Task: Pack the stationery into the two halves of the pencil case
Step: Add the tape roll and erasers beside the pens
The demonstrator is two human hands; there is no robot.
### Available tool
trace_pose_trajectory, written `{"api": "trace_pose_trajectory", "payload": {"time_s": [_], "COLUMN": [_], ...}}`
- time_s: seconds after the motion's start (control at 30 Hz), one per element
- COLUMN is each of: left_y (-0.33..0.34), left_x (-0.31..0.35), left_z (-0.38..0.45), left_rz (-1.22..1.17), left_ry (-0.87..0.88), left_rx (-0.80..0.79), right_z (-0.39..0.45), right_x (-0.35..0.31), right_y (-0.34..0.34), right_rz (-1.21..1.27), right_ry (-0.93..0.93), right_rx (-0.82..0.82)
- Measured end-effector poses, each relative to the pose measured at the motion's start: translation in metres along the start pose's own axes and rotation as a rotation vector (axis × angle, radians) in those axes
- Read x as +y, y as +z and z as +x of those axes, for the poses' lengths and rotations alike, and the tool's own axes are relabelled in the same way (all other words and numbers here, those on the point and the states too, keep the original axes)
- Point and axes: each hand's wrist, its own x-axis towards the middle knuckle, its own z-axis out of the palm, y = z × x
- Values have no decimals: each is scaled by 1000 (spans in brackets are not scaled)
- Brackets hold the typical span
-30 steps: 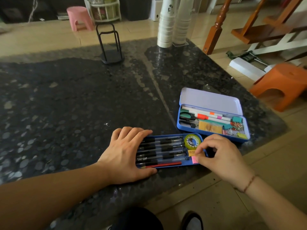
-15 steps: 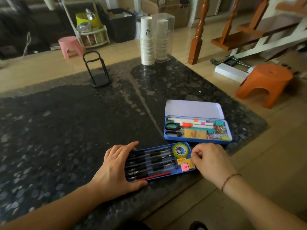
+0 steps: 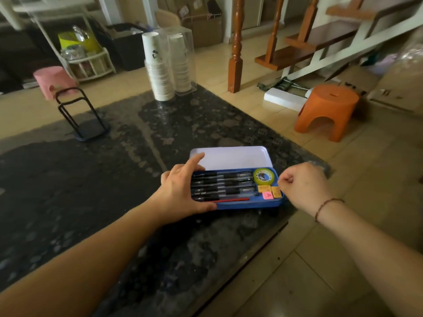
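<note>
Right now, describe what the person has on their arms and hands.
Both forearms are bare, with no sleeves reaching into view. The left hand shows no ring, watch or glove. The right hand is also ungloved; a thin dark reddish-brown cord bracelet circles that wrist. No other markings or jewellery can be made out in the head view.
</note>
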Motion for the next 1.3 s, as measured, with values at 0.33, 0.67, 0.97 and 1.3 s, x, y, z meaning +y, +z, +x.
{"api": "trace_pose_trajectory", "payload": {"time_s": [0.33, 0.67, 0.97, 1.3], "left_y": [13, 1, -11, 6], "left_x": [-14, -15, -1, 16], "left_z": [1, 17, 50, 7], "left_rz": [168, -236, -1107, -458], "left_ry": [54, -101, -598, -380], "left_rx": [-33, 84, 131, 477], "right_z": [0, 18, 49, -8], "right_x": [21, 33, 5, 22], "right_y": [20, 22, 20, 18], "right_rz": [81, 205, 583, 706], "right_ry": [-41, -33, 120, 87], "right_rx": [-5, 64, -163, -5]}}
